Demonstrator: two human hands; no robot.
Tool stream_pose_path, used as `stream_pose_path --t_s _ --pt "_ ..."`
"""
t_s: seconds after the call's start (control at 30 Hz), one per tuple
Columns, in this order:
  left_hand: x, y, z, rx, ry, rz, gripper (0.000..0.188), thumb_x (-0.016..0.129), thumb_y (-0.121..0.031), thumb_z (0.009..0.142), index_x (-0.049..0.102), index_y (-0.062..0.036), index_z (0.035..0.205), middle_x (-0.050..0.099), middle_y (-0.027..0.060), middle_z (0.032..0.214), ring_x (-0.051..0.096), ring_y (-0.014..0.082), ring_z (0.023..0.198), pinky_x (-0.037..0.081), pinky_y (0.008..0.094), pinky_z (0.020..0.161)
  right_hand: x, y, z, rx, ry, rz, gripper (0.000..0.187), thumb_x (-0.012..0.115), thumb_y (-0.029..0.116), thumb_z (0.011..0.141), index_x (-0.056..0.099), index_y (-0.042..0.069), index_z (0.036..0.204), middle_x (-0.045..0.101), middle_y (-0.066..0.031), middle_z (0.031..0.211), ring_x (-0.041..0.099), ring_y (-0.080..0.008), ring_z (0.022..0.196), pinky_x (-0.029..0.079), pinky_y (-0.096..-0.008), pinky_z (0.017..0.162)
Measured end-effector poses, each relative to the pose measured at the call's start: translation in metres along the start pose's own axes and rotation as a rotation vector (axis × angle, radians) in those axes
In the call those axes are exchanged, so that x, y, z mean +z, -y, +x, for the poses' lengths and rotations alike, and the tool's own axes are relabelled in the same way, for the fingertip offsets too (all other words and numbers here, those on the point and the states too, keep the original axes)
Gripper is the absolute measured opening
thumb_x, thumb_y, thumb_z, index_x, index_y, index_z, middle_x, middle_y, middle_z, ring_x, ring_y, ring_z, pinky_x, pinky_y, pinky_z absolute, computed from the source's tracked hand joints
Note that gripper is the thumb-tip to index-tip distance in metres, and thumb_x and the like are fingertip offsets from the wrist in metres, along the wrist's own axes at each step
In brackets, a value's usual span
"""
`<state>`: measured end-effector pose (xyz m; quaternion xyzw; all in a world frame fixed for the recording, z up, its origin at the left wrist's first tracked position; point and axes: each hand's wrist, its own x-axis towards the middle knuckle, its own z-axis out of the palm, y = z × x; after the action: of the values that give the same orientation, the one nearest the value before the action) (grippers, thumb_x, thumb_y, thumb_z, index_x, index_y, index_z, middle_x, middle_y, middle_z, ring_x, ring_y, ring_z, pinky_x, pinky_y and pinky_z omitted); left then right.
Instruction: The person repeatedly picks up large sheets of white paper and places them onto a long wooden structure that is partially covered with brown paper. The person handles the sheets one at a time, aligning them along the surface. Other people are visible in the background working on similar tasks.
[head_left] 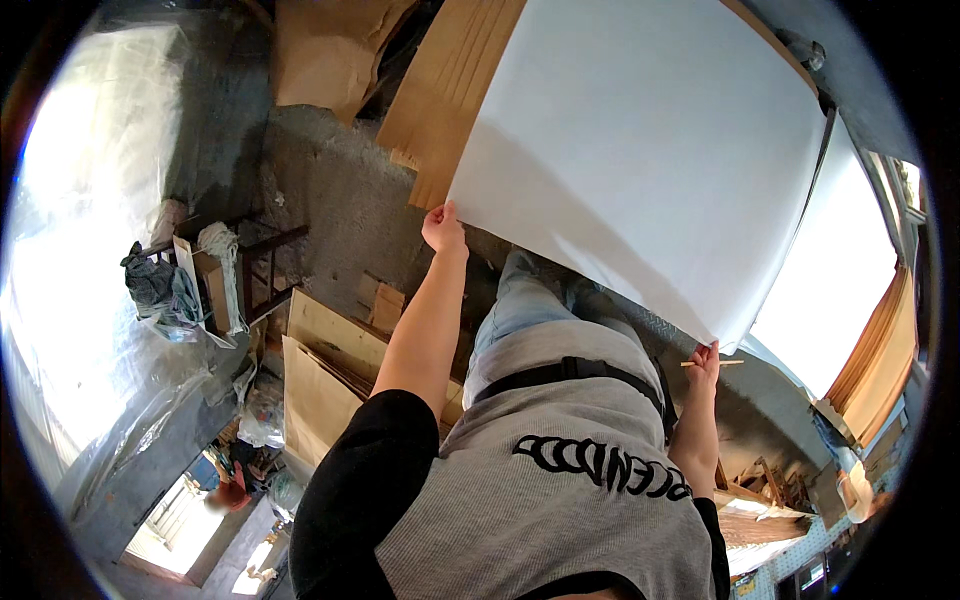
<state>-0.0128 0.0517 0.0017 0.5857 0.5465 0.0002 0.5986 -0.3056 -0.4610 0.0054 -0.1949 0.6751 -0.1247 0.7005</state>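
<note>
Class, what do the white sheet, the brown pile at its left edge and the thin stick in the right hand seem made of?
White sheet: perhaps coated board or laminate, smooth, low-sheen; shadows fall softly, without sharp reflections.
Brown pile: likely cardboard or thin wood board, matt; its flat layers are tan.
Thin stick: possibly wood, pale tan; finish too small to tell.

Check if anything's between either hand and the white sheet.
Nothing visible: the left hand pinches the white sheet at its near left corner, the right hand at the near right. A thin stick in that hand juts beside the corner without blocking the grip.
</note>
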Motion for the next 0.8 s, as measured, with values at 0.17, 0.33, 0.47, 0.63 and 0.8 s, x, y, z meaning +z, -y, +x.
stream_pose_path --t_s 0.17,0.33,0.47,0.63,0.8 --pt "0.01 -0.011 -0.008 -0.107 -0.203 0.003 0.029 0.063 -0.015 0.078 0.044 -0.0047 0.097 0.05 0.006 0.068 0.043 0.0133 0.048 0.033 0.0262 0.038 0.007 -0.002 0.001 -0.017 -0.018 -0.055 0.022 0.053 0.028 0.084 0.056 0.007 0.092 0.061 -0.0017 0.087 0.056 -0.0074 0.068 0.021 -0.0162 0.033" --pt "-0.001 -0.01 -0.006 -0.405 -0.001 -0.187 0.028 0.066 -0.017 0.076 0.045 -0.0056 0.09 0.05 0.0048 0.067 0.048 0.0145 0.05 0.039 0.0244 0.04 0.009 -0.002 -0.009 -0.008 -0.03 -0.061 0.022 0.056 0.027 0.083 0.055 0.008 0.093 0.061 -0.0007 0.084 0.055 -0.0074 0.07 0.023 -0.0177 0.034" --pt "-0.004 -0.005 -0.005 -0.399 0.1 -0.269 0.029 0.064 -0.015 0.077 0.043 -0.0062 0.096 0.047 0.0055 0.065 0.046 0.0151 0.05 0.039 0.0258 0.039 0.012 -0.001 -0.009 -0.004 -0.085 -0.059 0.02 0.057 0.026 0.083 0.056 0.008 0.092 0.061 -0.0002 0.083 0.055 -0.0076 0.069 0.023 -0.0175 0.034" --pt "-0.004 0.0 -0.003 -0.387 0.097 -0.287 0.025 0.064 -0.017 0.078 0.045 -0.0075 0.09 0.044 0.0034 0.06 0.044 0.0135 0.049 0.036 0.0257 0.038 0.003 0.001 0.002 -0.005 -0.091 -0.084 0.02 0.056 0.027 0.083 0.056 0.009 0.091 0.061 0.0004 0.083 0.056 -0.0084 0.07 0.022 -0.0164 0.034" --pt "-0.007 0.001 0.0 -0.38 0.123 -0.28 0.025 0.064 -0.02 0.078 0.045 -0.0087 0.089 0.042 0.0026 0.059 0.039 0.012 0.047 0.03 0.0245 0.037 0.002 -0.003 0.005 -0.017 -0.123 -0.107 0.019 0.056 0.026 0.083 0.056 0.009 0.092 0.062 0.001 0.083 0.058 -0.0097 0.072 0.021 -0.0145 0.033"
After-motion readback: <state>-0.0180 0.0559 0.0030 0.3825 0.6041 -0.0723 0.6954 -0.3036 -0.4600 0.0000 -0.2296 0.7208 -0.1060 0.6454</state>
